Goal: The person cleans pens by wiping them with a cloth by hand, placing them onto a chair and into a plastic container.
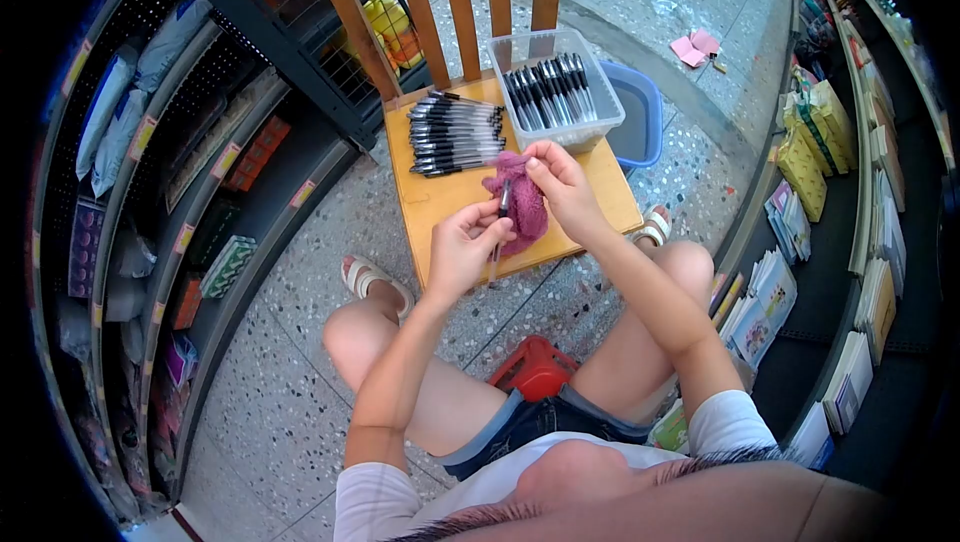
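Note:
Over the yellow wooden chair seat (440, 207), my left hand (468, 247) pinches a black-capped clear pen (504, 200) that stands roughly upright. My right hand (562, 187) has its fingers closed on the upper part of a purple-pink cloth (530, 220), which hangs behind and beside the pen. Several similar pens (452, 137) lie side by side in a pile at the back left of the seat. Behind my right hand, a clear plastic box (590, 132) holds several more pens (550, 92), standing at a slant.
A blue basin (645, 122) stands on the floor behind the chair's right side. Curved store shelves (270, 212) with packaged goods run along the left, and shelves with notebooks (765, 302) along the right. Something red (535, 367) is between my legs. Pink paper (695, 48) lies on the floor.

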`<state>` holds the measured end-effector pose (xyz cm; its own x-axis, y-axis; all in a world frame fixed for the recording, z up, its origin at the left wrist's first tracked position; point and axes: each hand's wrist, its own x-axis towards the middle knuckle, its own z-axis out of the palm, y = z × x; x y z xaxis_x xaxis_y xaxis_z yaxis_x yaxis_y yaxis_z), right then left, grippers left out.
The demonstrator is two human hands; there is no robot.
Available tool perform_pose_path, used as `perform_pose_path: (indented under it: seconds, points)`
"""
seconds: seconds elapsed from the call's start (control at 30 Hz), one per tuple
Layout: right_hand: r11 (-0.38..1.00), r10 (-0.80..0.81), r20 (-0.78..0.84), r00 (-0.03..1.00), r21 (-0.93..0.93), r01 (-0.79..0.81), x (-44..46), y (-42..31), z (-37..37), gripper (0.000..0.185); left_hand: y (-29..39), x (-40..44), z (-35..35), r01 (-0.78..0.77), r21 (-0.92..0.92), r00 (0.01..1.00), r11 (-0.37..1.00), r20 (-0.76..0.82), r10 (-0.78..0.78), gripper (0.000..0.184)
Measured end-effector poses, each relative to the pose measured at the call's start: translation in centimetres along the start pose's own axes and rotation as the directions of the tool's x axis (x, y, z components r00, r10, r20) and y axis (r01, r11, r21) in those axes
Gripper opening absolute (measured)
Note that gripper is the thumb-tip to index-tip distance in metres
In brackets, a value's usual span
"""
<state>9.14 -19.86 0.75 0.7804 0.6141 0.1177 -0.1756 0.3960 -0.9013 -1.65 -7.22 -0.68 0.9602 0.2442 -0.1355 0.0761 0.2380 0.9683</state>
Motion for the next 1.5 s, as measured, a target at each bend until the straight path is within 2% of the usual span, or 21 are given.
perform_pose_path:
  seconds: [0.1,0.13,0.23,0.27,0.37,0.4,0.5,0.53,0.6,0.67,0.8,0.9,1.0,1.1,1.2,1.3,1.33,1.43,1.5]
  points:
    - [0.999,0.010,0.072,0.997,0.031,-0.012,-0.2,-0.1,-0.2,0.007,0.9,0.1,-0.5,0.043,-0.071,0.993,0.997,0.111,-0.035,0.026]
    - [0.995,-0.005,0.137,0.991,-0.099,0.019,-0.5,0.0,-0.4,0.005,1.1,0.1,-0.5,0.051,-0.092,0.990,0.994,0.137,-0.038,0.025]
    - [0.993,0.099,0.259,0.961,0.033,-0.112,-1.1,0.2,-0.1,0.004,1.2,-0.2,-0.4,0.106,-0.137,0.975,0.985,0.208,-0.076,0.023]
    - [0.990,0.139,0.237,0.962,-0.007,-0.141,-1.2,0.0,0.0,0.005,1.1,-0.2,-0.5,0.139,-0.143,0.968,0.980,0.227,-0.104,0.022]
    - [0.971,-0.039,0.163,0.986,-0.227,0.076,-0.8,0.3,0.1,0.006,1.0,-0.1,-0.7,0.204,-0.116,0.955,0.972,0.243,-0.171,0.021]
    - [0.981,-0.017,0.150,0.989,-0.186,0.045,-0.8,0.1,0.2,0.007,1.2,-0.1,-0.7,0.200,-0.106,0.953,0.974,0.254,-0.168,0.021]
    - [0.943,-0.043,0.071,0.996,-0.326,0.064,-0.8,0.4,0.2,0.009,0.8,-0.4,-0.4,0.235,-0.171,0.946,0.957,0.266,-0.185,0.022]
    - [0.951,-0.104,0.038,0.994,-0.287,0.110,-0.8,-0.3,1.0,0.009,0.8,-0.3,-0.3,0.249,-0.192,0.942,0.949,0.276,-0.191,0.023]
    - [0.934,-0.105,0.007,0.994,-0.343,0.101,-0.9,0.5,0.5,0.009,0.8,0.1,-0.3,0.243,-0.233,0.940,0.942,0.297,-0.169,0.026]
    - [0.908,-0.173,-0.009,0.985,-0.388,0.156,-0.6,1.0,0.5,0.009,1.1,0.2,0.3,0.263,-0.207,0.949,0.942,0.231,-0.214,0.026]
    - [0.972,-0.123,-0.130,0.984,-0.215,0.093,0.2,0.7,0.9,0.009,1.6,0.2,0.4,0.212,-0.124,0.969,0.969,0.153,-0.193,0.028]
    - [0.961,-0.062,-0.022,0.998,-0.272,0.054,0.4,0.9,0.0,0.005,1.1,0.1,0.3,0.172,-0.145,0.978,0.974,0.143,-0.151,0.026]
    - [0.937,-0.062,-0.017,0.998,-0.345,0.052,0.0,1.9,0.1,0.007,0.8,0.0,0.3,0.157,-0.166,0.983,0.974,0.124,-0.137,0.025]
    - [0.988,0.042,-0.041,0.998,-0.146,-0.048,-0.4,2.6,0.4,0.007,0.8,0.2,0.1,0.139,-0.179,0.988,0.974,0.096,-0.123,0.024]
    - [0.960,0.165,-0.091,0.982,0.241,-0.139,0.0,2.4,0.4,0.008,1.1,0.0,0.2,0.121,-0.179,0.992,0.976,0.041,-0.116,0.023]
    - [0.907,0.179,-0.024,0.984,0.392,-0.155,-0.3,1.9,1.0,0.010,1.2,0.2,-0.1,0.100,-0.167,0.995,0.981,-0.011,-0.103,0.022]
    - [0.892,0.146,0.113,0.983,0.415,-0.180,-0.5,2.1,0.5,0.010,1.1,0.3,-0.2,0.091,-0.141,0.995,0.986,-0.027,-0.096,0.022]
    - [0.969,0.180,0.103,0.978,0.151,-0.194,-0.7,1.4,0.8,0.006,0.7,0.3,-0.2,0.073,-0.149,0.996,0.986,-0.044,-0.081,0.021]
    - [0.989,0.134,0.031,0.991,0.065,-0.136,-0.8,1.8,1.0,0.004,0.3,0.2,-0.1,0.048,-0.155,0.999,0.987,-0.013,-0.050,0.021]
